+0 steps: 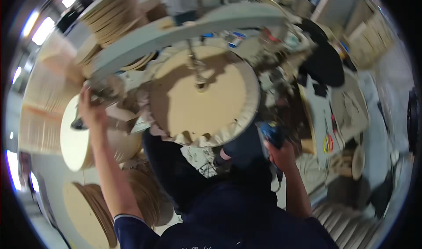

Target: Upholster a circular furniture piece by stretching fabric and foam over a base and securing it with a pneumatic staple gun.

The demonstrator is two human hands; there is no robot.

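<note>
A round tan board (pixel 206 99) lies in front of me with pale fabric (pixel 239 130) gathered in pleats around its rim. A metal spindle (pixel 193 62) comes down onto its middle from a curved grey beam (pixel 184 31). On the right, my right hand (pixel 281 154) is closed around a blue and black pistol-shaped hand tool (pixel 273 133), with a cord or hose below it. My left hand (pixel 92 110) is raised at the left end of the beam, a dark knob-like part (pixel 79 124) beside it. Blur hides what its fingers touch.
Stacks of round boards stand at the far left (pixel 112 16) and low left (pixel 88 209). A large pale cylinder (pixel 75 137) sits behind my left forearm. Yellow-and-red-handled scissors (pixel 328 143) lie on a ledge at right. A black round piece (pixel 325 60) lies beyond.
</note>
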